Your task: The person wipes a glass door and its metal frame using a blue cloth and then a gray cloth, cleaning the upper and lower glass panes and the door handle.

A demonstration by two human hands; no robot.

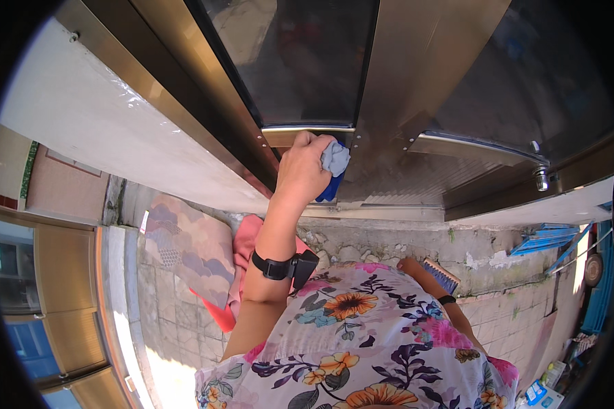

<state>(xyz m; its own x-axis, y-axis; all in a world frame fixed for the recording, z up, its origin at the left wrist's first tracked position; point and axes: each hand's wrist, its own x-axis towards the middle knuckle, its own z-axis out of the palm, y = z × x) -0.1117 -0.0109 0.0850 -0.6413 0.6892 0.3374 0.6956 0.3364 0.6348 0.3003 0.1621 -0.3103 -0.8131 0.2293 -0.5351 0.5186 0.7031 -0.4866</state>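
My left hand (303, 166) is closed on a crumpled cloth (335, 159), light blue-grey, with a dark blue part hanging below it. The hand is up against the metal door frame (307, 137), just under a dark glass pane (307, 66). A black strap with a black device is round that forearm. At the right side of my body my right hand (408, 265) hangs low, partly hidden by the flowered shirt; its fingers cannot be made out. A brush-like object with blue bristles (442, 278) shows beside the right forearm.
A door knob with a key-like part (541, 179) juts out at right. A patterned mat (189, 240) and pink-red cloth (245, 235) lie at lower left. Loose stones (350, 253) lie along the door's foot. Blue metal racks (545, 239) stand at the far right.
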